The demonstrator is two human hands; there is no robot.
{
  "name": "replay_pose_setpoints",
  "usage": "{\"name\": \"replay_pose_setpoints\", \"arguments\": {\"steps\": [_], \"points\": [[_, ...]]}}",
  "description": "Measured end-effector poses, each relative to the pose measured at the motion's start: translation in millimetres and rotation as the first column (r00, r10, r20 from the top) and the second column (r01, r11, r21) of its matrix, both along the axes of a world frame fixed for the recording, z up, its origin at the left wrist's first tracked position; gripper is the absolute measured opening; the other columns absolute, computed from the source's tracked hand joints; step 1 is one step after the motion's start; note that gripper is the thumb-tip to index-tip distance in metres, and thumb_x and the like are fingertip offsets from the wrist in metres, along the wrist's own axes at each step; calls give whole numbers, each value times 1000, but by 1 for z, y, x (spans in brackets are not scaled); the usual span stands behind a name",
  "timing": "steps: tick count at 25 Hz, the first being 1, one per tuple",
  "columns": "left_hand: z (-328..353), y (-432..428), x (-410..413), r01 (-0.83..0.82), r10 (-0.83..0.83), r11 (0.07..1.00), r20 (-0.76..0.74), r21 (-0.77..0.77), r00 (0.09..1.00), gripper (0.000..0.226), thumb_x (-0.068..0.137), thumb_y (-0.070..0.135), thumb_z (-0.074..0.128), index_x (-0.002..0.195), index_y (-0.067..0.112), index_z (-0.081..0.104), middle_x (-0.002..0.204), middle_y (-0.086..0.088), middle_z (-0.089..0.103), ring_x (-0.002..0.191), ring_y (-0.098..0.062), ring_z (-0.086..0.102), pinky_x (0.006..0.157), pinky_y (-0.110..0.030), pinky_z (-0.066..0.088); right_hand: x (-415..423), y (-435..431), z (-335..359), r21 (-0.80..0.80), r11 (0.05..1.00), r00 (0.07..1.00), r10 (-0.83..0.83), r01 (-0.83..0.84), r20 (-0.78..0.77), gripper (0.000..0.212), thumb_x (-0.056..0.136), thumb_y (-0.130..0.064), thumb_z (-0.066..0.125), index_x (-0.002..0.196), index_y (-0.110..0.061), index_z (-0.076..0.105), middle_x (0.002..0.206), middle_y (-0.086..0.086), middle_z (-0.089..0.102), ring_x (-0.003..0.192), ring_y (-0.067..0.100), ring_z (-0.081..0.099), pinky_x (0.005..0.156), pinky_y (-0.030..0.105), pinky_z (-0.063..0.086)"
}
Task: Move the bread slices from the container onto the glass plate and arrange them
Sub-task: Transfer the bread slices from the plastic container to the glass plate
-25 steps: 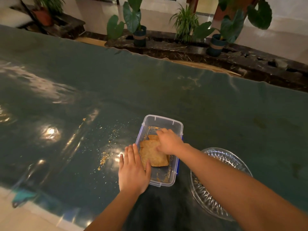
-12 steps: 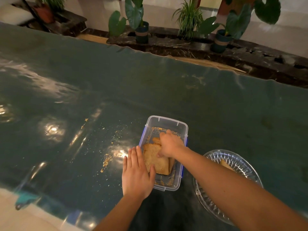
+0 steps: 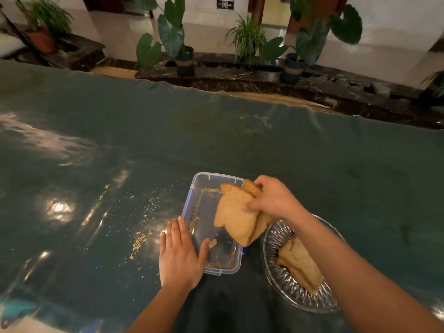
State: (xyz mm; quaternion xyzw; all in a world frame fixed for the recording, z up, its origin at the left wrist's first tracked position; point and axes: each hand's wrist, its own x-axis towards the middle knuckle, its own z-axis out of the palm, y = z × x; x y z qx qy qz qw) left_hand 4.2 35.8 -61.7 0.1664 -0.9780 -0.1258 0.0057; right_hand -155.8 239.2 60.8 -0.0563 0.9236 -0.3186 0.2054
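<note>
A clear plastic container [image 3: 204, 183] with blue clips sits on the dark green table, holding only crumbs and one small bread scrap [image 3: 212, 243]. My right hand [image 3: 274, 198] is shut on a stack of bread slices [image 3: 234, 216], lifted tilted above the container's right side. My left hand [image 3: 180, 253] lies flat with spread fingers against the container's near left corner. To the right stands the glass plate [image 3: 278, 236], with other bread slices [image 3: 300, 263] lying on it, partly hidden by my right forearm.
Bread crumbs [image 3: 139, 241] are scattered over the shiny table left of the container. Beyond the table's far edge [image 3: 264, 102] a dark stone ledge carries potted plants [image 3: 185, 58].
My right hand has lifted the bread slices out of the container and carried them up and to the right. The left hand stays pressed at the container.
</note>
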Motion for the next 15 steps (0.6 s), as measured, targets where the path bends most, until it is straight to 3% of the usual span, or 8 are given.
{"name": "replay_pose_setpoints", "arguments": {"steps": [4, 8, 12, 15], "points": [[0, 1, -2, -12, 12, 1000, 7, 16, 1000, 83, 92, 60, 20, 154, 5, 8, 162, -16, 22, 151, -30, 17, 123, -47, 18, 21, 73, 30, -207, 960, 982, -184, 187, 36, 48, 55, -23, 94, 91, -11, 64, 94, 15, 73, 88, 31, 70, 76, 46, 55], [2, 2, -1, -15, 15, 1000, -2, 18, 1000, 77, 95, 52, 29, 153, 5, 10, 161, -17, 24, 149, -31, 21, 123, -47, 19, 45, 129, 27, -298, 920, 965, -224, 255, 134, 48, 56, -21, 95, 92, -11, 65, 93, 15, 76, 87, 33, 73, 80, 51, 58], [4, 2, -2, -25, 25, 1000, 8, 13, 1000, 76, 95, 52, 29, 153, 7, 10, 160, -17, 26, 147, -33, 26, 121, -47, 23, 62, 162, -8, -286, 899, 923, -247, 332, 296, 55, 54, -22, 95, 98, -10, 65, 90, 11, 78, 81, 26, 76, 76, 46, 62], [8, 3, -1, -62, 60, 995, 33, 81, 998, 75, 94, 47, 40, 152, 9, 10, 156, -16, 31, 140, -37, 36, 111, -52, 40, 69, 173, -44, -200, 906, 896, -296, 373, 333, 53, 57, -18, 94, 100, -8, 64, 90, 9, 77, 80, 24, 75, 77, 44, 61]]}}
